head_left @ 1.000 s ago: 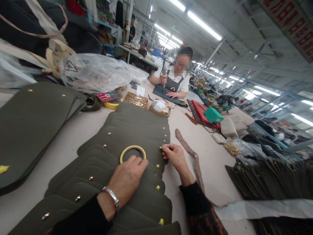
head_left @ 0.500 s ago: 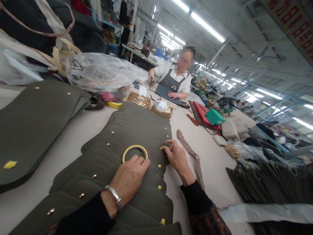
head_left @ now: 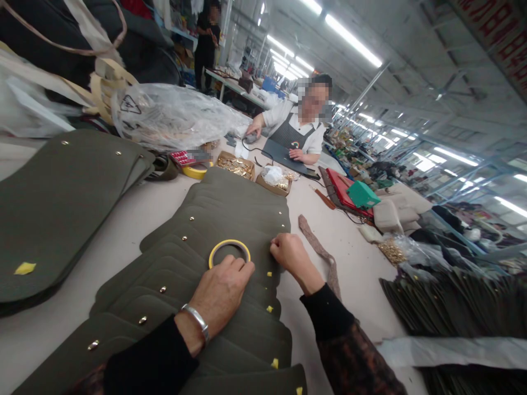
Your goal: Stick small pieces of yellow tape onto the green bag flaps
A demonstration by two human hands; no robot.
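Several dark olive panels (head_left: 164, 269) lie overlapped in a row down the table, with small metal studs along their edges. My left hand (head_left: 224, 288) is closed on the near rim of a roll of yellow tape (head_left: 230, 242) that rests over the panels. Small yellow tape pieces (head_left: 269, 309) stick along the panels' right side. My right hand (head_left: 291, 253) presses at the right edge of the upper panels, its fingers curled together; whatever is under or between them is hidden.
Across the table a co-worker (head_left: 302, 129) handles a dark flat piece. Boxes of gold metal parts (head_left: 235, 166) stand at the far side. More olive panels (head_left: 69, 203) are stacked left, and others (head_left: 453, 307) lie right. A brown strip (head_left: 317, 247) lies beside my right hand.
My right hand's fingers have curled in from a spread pinch and now cover the spot where a yellow tape piece showed. My left hand keeps its grip on the tape roll.
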